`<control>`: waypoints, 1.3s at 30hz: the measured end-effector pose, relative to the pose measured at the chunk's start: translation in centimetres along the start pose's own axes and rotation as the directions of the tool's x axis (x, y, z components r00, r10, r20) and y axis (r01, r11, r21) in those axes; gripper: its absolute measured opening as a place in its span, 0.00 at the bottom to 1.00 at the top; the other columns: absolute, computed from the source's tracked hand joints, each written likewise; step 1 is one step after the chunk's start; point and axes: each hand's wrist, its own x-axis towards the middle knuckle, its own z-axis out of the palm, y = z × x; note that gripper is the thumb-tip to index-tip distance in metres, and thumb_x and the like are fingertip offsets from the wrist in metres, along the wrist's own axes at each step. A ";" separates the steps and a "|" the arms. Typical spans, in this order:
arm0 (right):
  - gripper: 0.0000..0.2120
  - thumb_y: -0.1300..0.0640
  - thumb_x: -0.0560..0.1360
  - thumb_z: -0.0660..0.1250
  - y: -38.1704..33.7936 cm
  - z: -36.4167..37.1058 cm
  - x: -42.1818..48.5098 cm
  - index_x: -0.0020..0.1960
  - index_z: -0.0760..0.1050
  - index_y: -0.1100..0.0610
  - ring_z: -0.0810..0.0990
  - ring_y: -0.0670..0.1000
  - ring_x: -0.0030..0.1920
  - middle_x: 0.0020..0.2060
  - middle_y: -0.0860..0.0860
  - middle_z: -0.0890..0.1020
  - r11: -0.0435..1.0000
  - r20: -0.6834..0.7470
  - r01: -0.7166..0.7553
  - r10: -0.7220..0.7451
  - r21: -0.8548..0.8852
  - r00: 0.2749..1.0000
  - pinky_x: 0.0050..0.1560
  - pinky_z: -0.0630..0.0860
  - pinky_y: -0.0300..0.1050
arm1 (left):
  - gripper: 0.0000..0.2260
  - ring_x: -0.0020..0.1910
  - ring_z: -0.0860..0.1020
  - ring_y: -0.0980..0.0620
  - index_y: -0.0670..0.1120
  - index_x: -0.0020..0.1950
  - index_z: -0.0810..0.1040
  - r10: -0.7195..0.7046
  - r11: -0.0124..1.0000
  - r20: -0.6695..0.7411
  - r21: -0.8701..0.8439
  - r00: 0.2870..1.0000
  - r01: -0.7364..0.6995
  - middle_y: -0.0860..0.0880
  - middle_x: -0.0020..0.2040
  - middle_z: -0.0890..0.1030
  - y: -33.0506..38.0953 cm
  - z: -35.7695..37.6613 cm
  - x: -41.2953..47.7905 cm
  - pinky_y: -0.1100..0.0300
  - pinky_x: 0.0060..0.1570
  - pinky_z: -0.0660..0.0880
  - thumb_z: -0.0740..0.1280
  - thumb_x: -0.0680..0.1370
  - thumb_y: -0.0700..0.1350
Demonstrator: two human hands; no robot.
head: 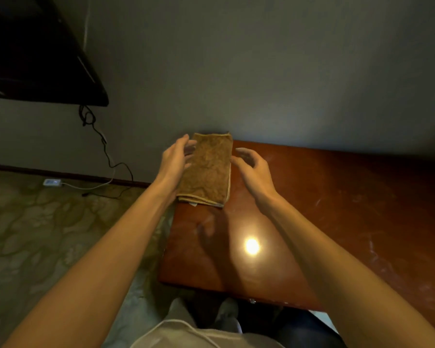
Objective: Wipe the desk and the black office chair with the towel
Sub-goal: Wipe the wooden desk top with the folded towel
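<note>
A folded brown towel (207, 169) with a pale hem lies at the far left corner of the reddish-brown wooden desk (337, 209), close to the wall. My left hand (176, 159) hovers at the towel's left edge, fingers relaxed and slightly bent, holding nothing. On the towel's right side my right hand (251, 169) hangs just off its edge with loosely curled fingers, also empty. Whether either hand touches the cloth I cannot tell. The black office chair shows only as a dark shape (301, 322) under the desk's near edge.
A dark television (35, 59) hangs on the grey wall at upper left, with black cables (106, 151) dropping to a white power strip (52, 182) on the patterned carpet. A lamp's reflection (252, 246) glares on the desk top.
</note>
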 end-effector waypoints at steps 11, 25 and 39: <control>0.26 0.52 0.81 0.65 6.9 5.3 2.1 0.77 0.66 0.59 0.67 0.56 0.75 0.75 0.56 0.70 0.840 0.014 -0.150 0.184 -0.522 0.983 0.72 0.66 0.49 | 0.18 0.64 0.77 0.51 0.50 0.66 0.79 -0.172 0.961 0.024 0.224 0.985 0.162 0.51 0.65 0.80 -9.6 -2.3 8.2 0.49 0.66 0.73 0.58 0.84 0.58; 0.31 0.51 0.84 0.60 15.1 9.6 10.4 0.82 0.54 0.59 0.45 0.58 0.83 0.83 0.58 0.53 0.615 0.043 -0.053 0.141 -0.787 0.989 0.82 0.50 0.54 | 0.25 0.84 0.46 0.48 0.51 0.82 0.62 -0.011 0.555 0.284 0.799 0.959 -0.230 0.47 0.85 0.51 -16.7 -0.2 20.7 0.48 0.80 0.51 0.57 0.85 0.56; 0.35 0.41 0.85 0.51 22.7 16.1 14.4 0.84 0.50 0.60 0.47 0.57 0.83 0.83 0.58 0.52 0.490 -0.035 -0.008 -0.047 -0.872 0.998 0.83 0.46 0.55 | 0.27 0.83 0.51 0.41 0.46 0.83 0.61 0.155 -0.026 0.828 0.549 0.539 -0.835 0.39 0.83 0.54 -18.7 2.4 34.5 0.47 0.81 0.49 0.56 0.83 0.50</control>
